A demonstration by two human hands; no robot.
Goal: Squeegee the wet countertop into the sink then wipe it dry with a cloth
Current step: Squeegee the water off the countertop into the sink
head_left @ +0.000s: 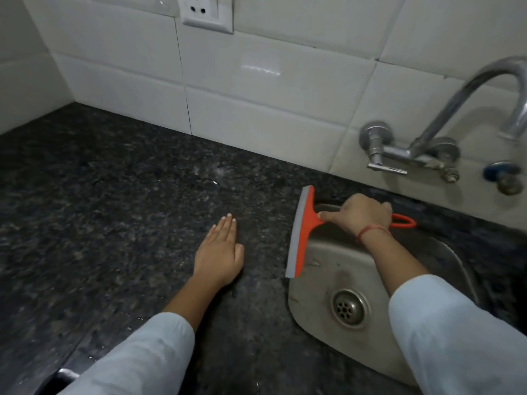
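My right hand [363, 216] is closed around the handle of an orange squeegee [302, 232]. Its grey blade stands along the left rim of the steel sink [316, 306], at the edge of the dark speckled granite countertop [114, 212]. My left hand [219, 255] lies flat on the countertop, fingers together, palm down, a little left of the squeegee blade. A few shiny wet spots show on the countertop towards the back wall. No cloth is in view.
A chrome tap [445, 121] with a curved spout sticks out of the white tiled wall above the sink. A second small valve [504, 178] sits at the far right. A wall socket [206, 11] is high on the tiles. The sink drain [349, 307] is uncovered.
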